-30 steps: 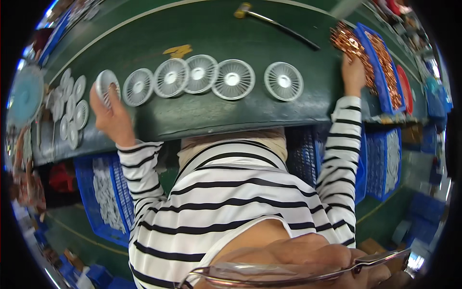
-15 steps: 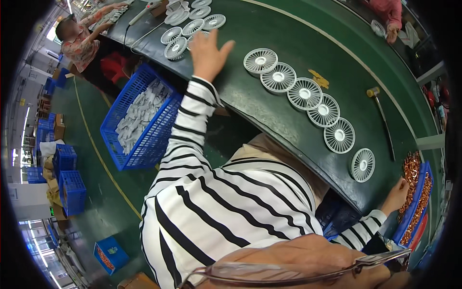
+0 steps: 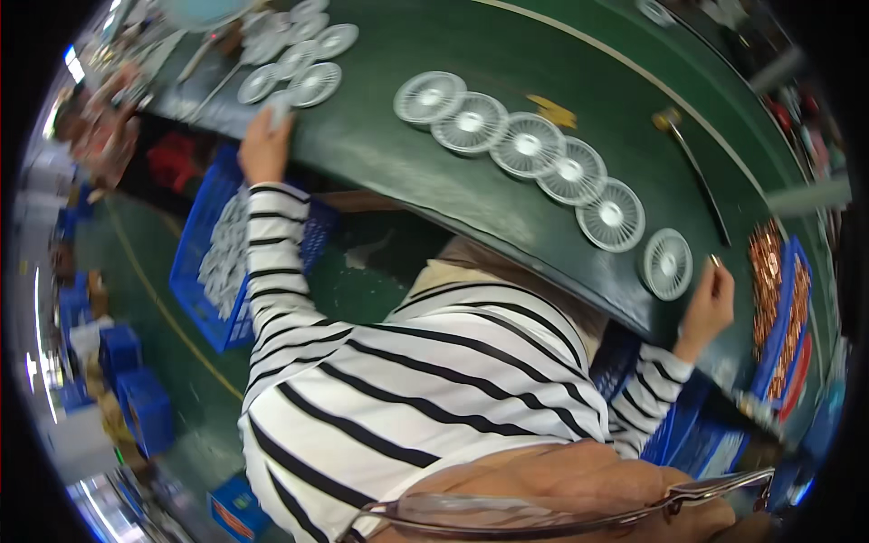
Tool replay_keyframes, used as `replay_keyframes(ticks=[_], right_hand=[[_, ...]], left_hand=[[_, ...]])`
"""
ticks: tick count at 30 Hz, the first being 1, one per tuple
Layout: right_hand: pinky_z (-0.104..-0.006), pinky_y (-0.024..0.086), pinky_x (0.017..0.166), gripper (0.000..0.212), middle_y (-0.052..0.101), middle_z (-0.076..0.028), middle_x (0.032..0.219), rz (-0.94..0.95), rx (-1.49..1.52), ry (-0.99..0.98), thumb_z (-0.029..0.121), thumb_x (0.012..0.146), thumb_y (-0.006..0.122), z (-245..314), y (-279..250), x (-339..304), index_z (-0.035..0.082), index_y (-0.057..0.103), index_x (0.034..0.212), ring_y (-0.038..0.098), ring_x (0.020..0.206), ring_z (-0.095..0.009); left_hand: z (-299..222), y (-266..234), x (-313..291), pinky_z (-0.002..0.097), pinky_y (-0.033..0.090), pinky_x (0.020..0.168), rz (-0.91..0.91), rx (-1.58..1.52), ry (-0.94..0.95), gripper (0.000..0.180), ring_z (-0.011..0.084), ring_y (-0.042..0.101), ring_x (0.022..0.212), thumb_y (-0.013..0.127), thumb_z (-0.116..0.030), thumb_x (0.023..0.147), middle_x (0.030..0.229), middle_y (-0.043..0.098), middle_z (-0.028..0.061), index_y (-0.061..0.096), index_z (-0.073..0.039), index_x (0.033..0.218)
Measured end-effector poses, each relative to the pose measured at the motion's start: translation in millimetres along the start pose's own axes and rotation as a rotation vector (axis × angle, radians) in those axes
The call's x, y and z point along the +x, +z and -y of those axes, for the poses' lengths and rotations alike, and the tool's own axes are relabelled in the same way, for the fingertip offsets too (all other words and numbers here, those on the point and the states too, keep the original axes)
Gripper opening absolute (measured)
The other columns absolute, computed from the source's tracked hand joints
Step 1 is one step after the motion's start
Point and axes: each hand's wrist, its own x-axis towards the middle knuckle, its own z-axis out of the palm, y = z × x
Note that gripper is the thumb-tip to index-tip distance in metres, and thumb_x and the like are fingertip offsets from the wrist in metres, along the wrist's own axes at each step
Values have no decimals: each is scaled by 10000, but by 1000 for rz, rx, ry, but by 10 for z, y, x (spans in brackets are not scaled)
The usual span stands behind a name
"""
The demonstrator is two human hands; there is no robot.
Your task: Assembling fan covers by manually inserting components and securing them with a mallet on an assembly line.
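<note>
Reaching out along the near edge of the dark green belt (image 3: pixel 543 54), the left hand (image 3: pixel 262 145) lay with fingers curled over a pale round fan grille (image 3: pixel 279 109), though how tightly it closed could not be told. The right hand (image 3: pixel 708 303) was raised near the belt's right end, thumb and forefinger pinched narrowly on a small metal piece (image 3: pixel 715 261). Just beside it lay the last of a curved row of six white, slotted plastic grilles (image 3: pixel 667 263), each round with a solid hub, lying flat and nearly touching. More grilles (image 3: pixel 315 83) clustered past the left hand. Beyond the row, a long thin tool (image 3: pixel 692 158) lay on open belt. A blue tray of coppery parts (image 3: pixel 778 299) sat at the right end. Below the belt's edge stood a blue latticed crate (image 3: pixel 204 290) of pale parts.
</note>
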Motion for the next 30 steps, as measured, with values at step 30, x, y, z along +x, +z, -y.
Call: replay_keyframes(ticks=[30], right_hand=[[-356,439,582,95,588,-80,764,126,32,-419,57,776,696,1445,394,-407,47,605,801,545,680,-267]], left_hand=[[-3797,-972,-1203,240,440,853,977,-1720,-59,264,95,525,957,460,-64,962,1070,558,52,451,11,1215]])
